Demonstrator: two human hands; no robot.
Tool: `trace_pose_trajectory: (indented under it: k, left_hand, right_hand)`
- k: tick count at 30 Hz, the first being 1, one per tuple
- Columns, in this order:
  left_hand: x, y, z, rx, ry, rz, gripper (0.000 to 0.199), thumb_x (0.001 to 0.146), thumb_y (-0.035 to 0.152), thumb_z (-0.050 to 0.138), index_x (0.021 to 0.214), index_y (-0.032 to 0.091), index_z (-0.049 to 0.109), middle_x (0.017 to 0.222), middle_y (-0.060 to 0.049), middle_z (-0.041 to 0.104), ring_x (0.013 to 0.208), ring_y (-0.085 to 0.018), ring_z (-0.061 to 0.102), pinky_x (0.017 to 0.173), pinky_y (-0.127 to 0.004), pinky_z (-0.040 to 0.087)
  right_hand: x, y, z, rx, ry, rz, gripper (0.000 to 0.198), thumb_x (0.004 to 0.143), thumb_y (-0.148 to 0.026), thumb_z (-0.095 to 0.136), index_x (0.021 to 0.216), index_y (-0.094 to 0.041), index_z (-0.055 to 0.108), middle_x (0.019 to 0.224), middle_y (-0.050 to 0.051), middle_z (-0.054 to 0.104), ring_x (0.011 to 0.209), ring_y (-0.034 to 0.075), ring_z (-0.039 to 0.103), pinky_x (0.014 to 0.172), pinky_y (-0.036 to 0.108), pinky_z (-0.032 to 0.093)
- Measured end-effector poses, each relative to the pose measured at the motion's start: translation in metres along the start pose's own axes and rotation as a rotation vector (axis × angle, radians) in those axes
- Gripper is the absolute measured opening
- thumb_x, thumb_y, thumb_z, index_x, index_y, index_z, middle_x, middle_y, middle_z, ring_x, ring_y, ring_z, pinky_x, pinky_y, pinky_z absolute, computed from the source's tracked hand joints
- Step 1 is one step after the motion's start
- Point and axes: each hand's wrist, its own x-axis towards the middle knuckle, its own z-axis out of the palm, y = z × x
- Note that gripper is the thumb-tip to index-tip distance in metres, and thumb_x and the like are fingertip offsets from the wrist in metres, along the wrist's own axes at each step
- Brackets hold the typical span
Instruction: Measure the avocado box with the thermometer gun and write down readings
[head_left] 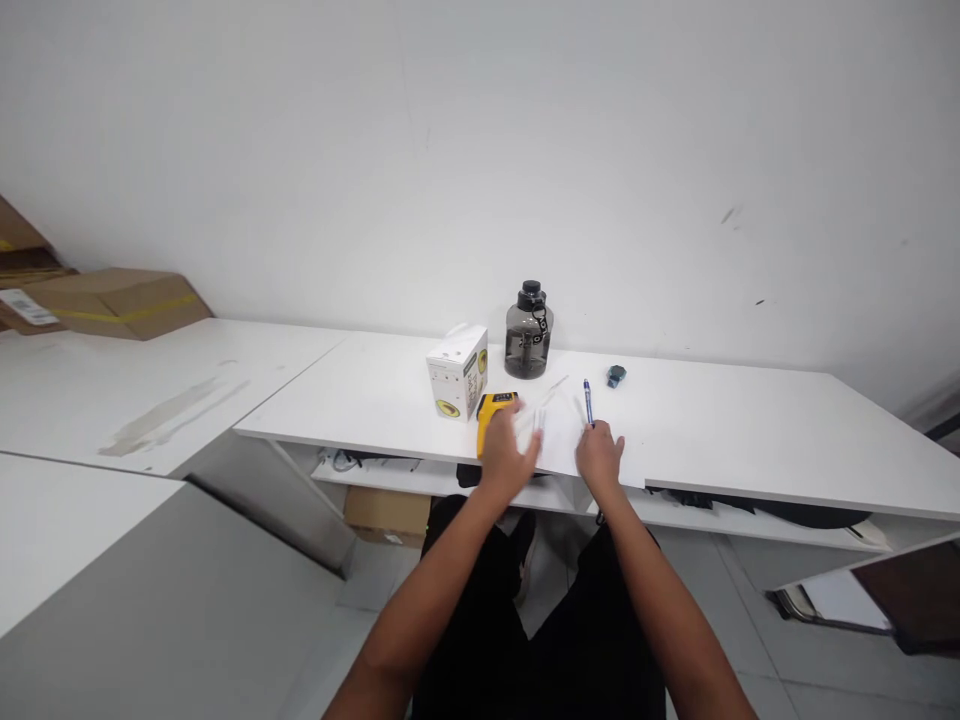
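On a white sheet of paper (pixel 559 440) at the table's front edge, my right hand (pixel 600 455) is closed around the lower end of a blue pen (pixel 588 395), whose top points away from me. My left hand (pixel 510 452) is slightly blurred, with thumb and fingers apart. It reaches over the right side of a yellow handheld device with a dark panel (pixel 489 415), partly covering it. Thin pale strips, too blurred to name, show near its thumb. Behind the device stands a white box with avocado pictures (pixel 456 375).
A dark translucent water jug (pixel 529 335) stands near the wall, and a dark wristwatch-like object (pixel 616 375) lies right of it. Cardboard boxes (pixel 120 300) sit far left. Under the tabletop, a shelf (pixel 442 474) holds cables and dark items.
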Motion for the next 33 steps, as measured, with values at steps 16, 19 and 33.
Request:
trace_pose_trajectory:
  k: [16, 19, 33]
  left_hand:
    - [-0.063, -0.007, 0.052, 0.135, -0.19, 0.231, 0.042, 0.088, 0.033, 0.051, 0.128, 0.023, 0.052, 0.13, -0.007, 0.058, 0.122, -0.022, 0.052, 0.1, -0.04, 0.037]
    - [-0.067, -0.015, 0.06, 0.148, -0.149, 0.259, 0.046, 0.086, 0.035, 0.053, 0.13, 0.023, 0.051, 0.128, -0.007, 0.06, 0.12, -0.021, 0.053, 0.1, -0.038, 0.036]
    - [-0.077, -0.028, 0.078, 0.148, -0.084, 0.287, 0.045, 0.085, 0.037, 0.051, 0.128, 0.026, 0.055, 0.121, -0.004, 0.065, 0.111, -0.02, 0.059, 0.094, -0.036, 0.034]
  right_hand:
    - [0.037, -0.027, -0.028, 0.843, 0.069, -0.051, 0.025, 0.084, -0.044, 0.049, 0.094, -0.021, 0.048, 0.099, 0.007, 0.067, 0.097, 0.02, 0.062, 0.082, 0.032, 0.044]
    - [0.044, -0.035, -0.008, 0.838, -0.112, -0.139, 0.03, 0.087, -0.046, 0.042, 0.077, -0.02, 0.055, 0.088, 0.005, 0.067, 0.085, 0.018, 0.061, 0.078, 0.031, 0.045]
    - [0.054, -0.027, -0.01, 0.761, -0.5, -0.175, 0.035, 0.074, -0.042, 0.064, 0.1, -0.019, 0.07, 0.096, 0.006, 0.071, 0.085, 0.021, 0.065, 0.079, 0.035, 0.051]
